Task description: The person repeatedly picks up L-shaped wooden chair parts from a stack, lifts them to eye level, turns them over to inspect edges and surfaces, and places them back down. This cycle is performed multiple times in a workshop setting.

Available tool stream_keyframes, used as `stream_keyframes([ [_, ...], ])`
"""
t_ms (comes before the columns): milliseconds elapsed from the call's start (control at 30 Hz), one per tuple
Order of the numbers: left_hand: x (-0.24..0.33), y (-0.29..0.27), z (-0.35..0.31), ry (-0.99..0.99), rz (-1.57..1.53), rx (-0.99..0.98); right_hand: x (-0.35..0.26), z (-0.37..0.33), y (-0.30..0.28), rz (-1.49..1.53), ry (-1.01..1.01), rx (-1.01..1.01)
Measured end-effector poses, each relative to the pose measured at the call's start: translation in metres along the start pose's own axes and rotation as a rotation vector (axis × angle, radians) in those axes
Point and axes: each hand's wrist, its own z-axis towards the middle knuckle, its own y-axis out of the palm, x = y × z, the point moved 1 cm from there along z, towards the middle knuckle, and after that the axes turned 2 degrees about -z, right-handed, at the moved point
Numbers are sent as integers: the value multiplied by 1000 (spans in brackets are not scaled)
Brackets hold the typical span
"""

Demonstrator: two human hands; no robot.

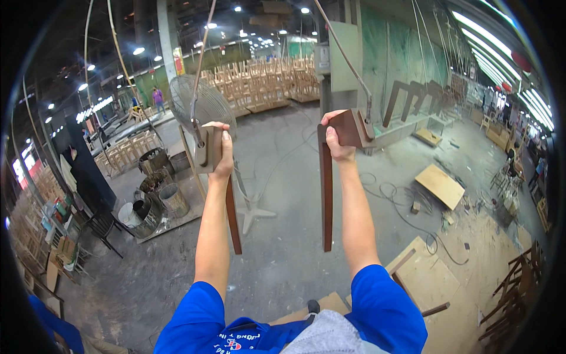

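Observation:
Both arms stretch forward at about chest height. My left hand [221,150] is closed round the top block of a brown wooden furniture leg [233,221], which tapers down behind my forearm. A hanging rod [203,56] ends in a hook at this block. On the other side, my right hand [338,143] grips a similar brown wooden furniture leg [327,200] by its top block, thumb laid over the near face. Another hooked rod [348,50] comes down to that block. The two legs hang apart, roughly parallel. Part of the left hand's fingers is hidden behind the block.
A large fan [201,100] stands beyond my left hand, near several buckets [174,199]. More brown frames [407,97] hang at the right. A hose [433,236] and a wooden board [440,186] lie on the floor. A person in blue [56,327] is at lower left.

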Motion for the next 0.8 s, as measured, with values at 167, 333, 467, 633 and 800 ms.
stream_keyframes([
  [167,3,1,-15,144,36,-23,9,-16,6,36,22,125],
  [333,7,-2,3,64,42,-16,24,-7,-5,-8,-5,138],
  [467,4,0,-4,112,168,22,37,-14,-10,-10,-40,119],
  [633,-10,16,11,155,259,58,64,5,-18,56,-29,124],
  [800,-18,43,16,342,335,-56,93,7,-36,-2,63,176],
])
